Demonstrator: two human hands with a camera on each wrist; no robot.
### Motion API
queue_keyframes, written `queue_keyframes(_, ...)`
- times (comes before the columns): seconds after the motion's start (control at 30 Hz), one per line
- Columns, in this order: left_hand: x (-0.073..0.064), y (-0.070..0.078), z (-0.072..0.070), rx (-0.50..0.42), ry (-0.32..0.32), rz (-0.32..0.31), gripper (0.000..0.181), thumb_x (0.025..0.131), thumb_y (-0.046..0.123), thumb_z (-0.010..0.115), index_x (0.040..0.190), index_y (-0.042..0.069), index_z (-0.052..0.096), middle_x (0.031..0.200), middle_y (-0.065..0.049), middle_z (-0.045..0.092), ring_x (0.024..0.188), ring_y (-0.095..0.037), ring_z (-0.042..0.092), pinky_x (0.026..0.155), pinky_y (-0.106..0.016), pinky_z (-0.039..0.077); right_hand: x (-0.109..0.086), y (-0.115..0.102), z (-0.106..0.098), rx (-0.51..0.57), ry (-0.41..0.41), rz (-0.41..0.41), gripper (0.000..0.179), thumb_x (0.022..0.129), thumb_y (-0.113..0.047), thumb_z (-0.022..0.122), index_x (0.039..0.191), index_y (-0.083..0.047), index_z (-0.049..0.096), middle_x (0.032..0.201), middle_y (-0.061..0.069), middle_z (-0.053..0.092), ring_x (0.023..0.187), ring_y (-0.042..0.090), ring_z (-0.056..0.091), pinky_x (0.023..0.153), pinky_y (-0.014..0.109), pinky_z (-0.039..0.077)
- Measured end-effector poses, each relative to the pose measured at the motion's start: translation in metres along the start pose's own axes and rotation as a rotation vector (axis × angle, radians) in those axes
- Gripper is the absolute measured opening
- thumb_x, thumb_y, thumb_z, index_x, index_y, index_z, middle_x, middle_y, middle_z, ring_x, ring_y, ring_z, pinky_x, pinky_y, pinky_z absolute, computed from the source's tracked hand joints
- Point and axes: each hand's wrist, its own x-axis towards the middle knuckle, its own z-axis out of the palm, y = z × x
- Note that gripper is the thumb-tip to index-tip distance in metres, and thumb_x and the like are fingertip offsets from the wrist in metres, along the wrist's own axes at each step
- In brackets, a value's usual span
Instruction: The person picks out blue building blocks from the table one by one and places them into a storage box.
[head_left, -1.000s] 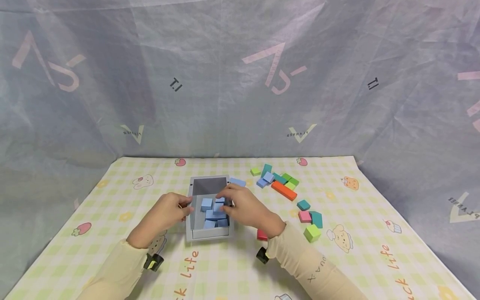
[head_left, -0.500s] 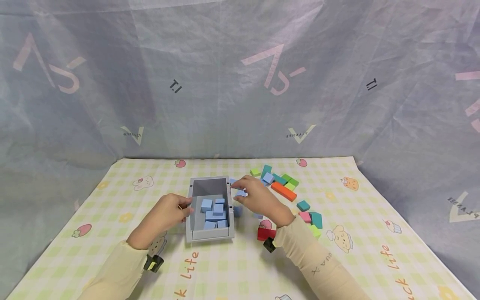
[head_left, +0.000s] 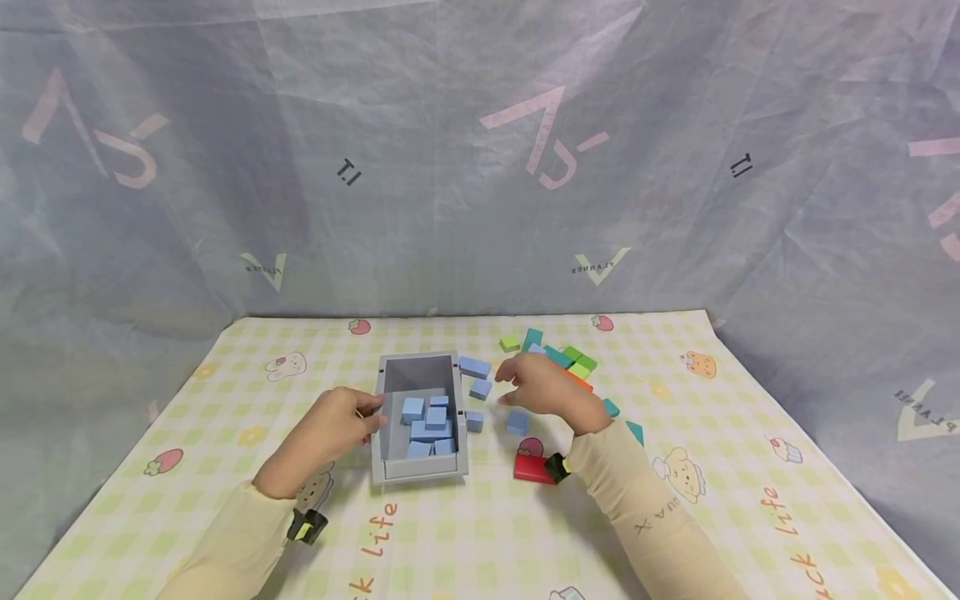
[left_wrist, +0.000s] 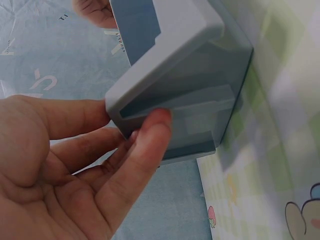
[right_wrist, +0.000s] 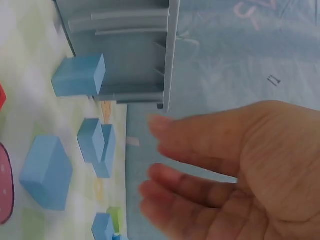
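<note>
A grey plastic box (head_left: 420, 470) stands on the table with several light blue blocks (head_left: 432, 430) inside. My left hand (head_left: 341, 421) grips its left side; in the left wrist view the thumb and fingers (left_wrist: 145, 165) pinch the rim. To the right of the box my right hand (head_left: 543, 385) hovers above the cloth, holding nothing, its fingers bent loosely. Several blue blocks lie near it, among them one blue block (head_left: 517, 422) just below the hand. Another blue block (right_wrist: 79, 76) sits close beside the box wall in the right wrist view.
A red block (head_left: 531, 468) lies near my right wrist. Behind the right hand are teal blocks (head_left: 533, 337) and green blocks (head_left: 581, 360), with an orange block (head_left: 579, 380) partly hidden. A checked cloth (head_left: 225, 533) covers the table; a grey curtain (head_left: 450, 167) hangs behind.
My right hand has moved out from over the box to the right, above the loose blue blocks. The left hand keeps its hold on the box, which has not moved.
</note>
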Motion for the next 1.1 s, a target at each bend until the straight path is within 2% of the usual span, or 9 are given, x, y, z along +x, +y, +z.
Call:
queue_keyframes(0.2,0.0,0.0,-0.001,-0.002,-0.003,0.009,0.026,0.093,0.006,0.067,0.117,-0.002,0.072,0.121,-0.018,0.069,0.053,-0.012,0.054,0.048,-0.025,0.036,-0.002,0.004,0.001,-0.017,-0.111,0.067,0.027,0.086,-0.015,0.078,0.112,-0.008,0.073,0.108,0.006,0.069,0.093,0.019,0.061,0.085,0.039,0.052)
queue_keyframes(0.47,0.0,0.001,-0.001,-0.01,-0.002,0.006,0.026,0.093,0.006,0.068,0.117,-0.003,0.072,0.117,-0.017,0.071,0.053,-0.013,0.053,0.047,-0.025,0.036,0.002,0.005,0.009,-0.051,-0.197,0.149,0.023,0.085,-0.013,0.078,0.107,-0.01,0.071,0.108,0.006,0.067,0.091,0.019,0.06,0.081,0.038,0.053)
queue_keyframes(0.63,-0.001,0.001,-0.001,-0.011,-0.006,-0.007,0.03,0.093,0.006,0.068,0.121,-0.003,0.07,0.104,-0.013,0.074,0.054,-0.013,0.053,0.048,-0.025,0.036,0.003,0.01,0.017,-0.051,-0.21,0.164,0.019,0.082,-0.008,0.078,0.1,-0.01,0.072,0.098,0.001,0.065,0.084,0.017,0.058,0.075,0.033,0.051)
queue_keyframes(0.87,-0.001,0.001,-0.001,-0.024,-0.006,-0.009,0.026,0.093,0.006,0.068,0.117,-0.002,0.072,0.12,-0.017,0.07,0.053,-0.013,0.053,0.047,-0.025,0.036,0.004,0.013,0.022,-0.036,-0.202,0.191,0.019,0.079,-0.007,0.081,0.094,-0.011,0.071,0.088,-0.002,0.062,0.075,0.016,0.054,0.065,0.029,0.046)
queue_keyframes(1.1,-0.001,0.001,-0.001,-0.014,-0.002,0.004,0.028,0.092,0.005,0.068,0.118,-0.004,0.071,0.117,-0.018,0.071,0.053,-0.012,0.053,0.048,-0.024,0.037,0.004,0.013,0.023,-0.027,-0.208,0.202,0.017,0.08,-0.007,0.08,0.093,-0.011,0.07,0.087,-0.002,0.061,0.074,0.016,0.054,0.064,0.028,0.045)
